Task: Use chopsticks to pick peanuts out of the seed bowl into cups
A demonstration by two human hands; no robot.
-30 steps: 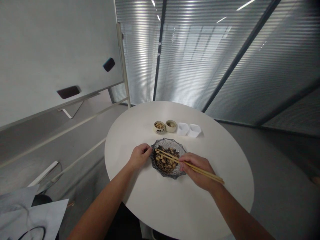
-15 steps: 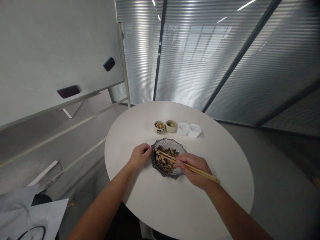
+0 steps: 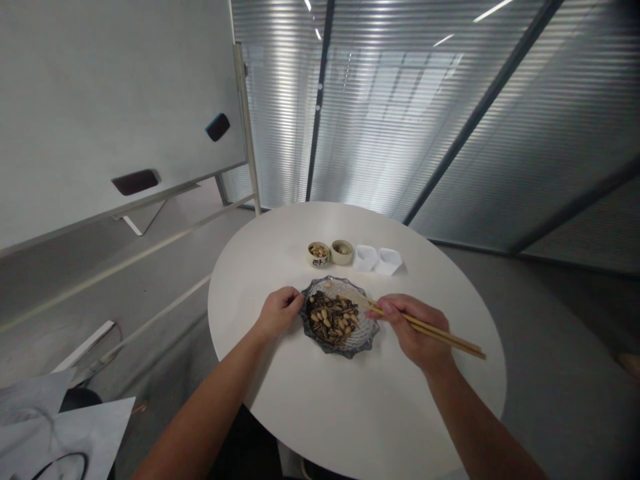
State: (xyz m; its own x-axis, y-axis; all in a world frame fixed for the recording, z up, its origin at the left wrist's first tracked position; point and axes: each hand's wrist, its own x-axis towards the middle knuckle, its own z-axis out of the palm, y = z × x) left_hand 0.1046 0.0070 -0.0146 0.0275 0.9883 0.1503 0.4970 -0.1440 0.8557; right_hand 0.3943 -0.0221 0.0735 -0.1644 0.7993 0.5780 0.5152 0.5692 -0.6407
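Observation:
My left hand (image 3: pixel 281 312) is closed on the left rim of a scalloped glass bowl (image 3: pixel 367 343), thumb at the edge. Inside the bowl lies a mix of dark striped sunflower seeds (image 3: pixel 320 303) and pale, larger nuts (image 3: pixel 345 325), which look like pistachios. My right hand (image 3: pixel 417 327) grips a pair of wooden chopsticks (image 3: pixel 445 335) beside the bowl's right edge. Their thin tips reach over the back right part of the bowl and are blurred; whether they pinch anything, I cannot tell.
Behind the bowl stand a small cup (image 3: pixel 319 255) of nuts, a second cup (image 3: pixel 342 253) with a few pieces, and two white plastic dishes (image 3: pixel 389 261). All rest on a round white table (image 3: pixel 390 413). A whiteboard (image 3: pixel 120 100) stands at the left.
My right hand and the chopsticks have moved right, drawing the tips away from the nuts at the bowl's left side. My left hand stays on the rim.

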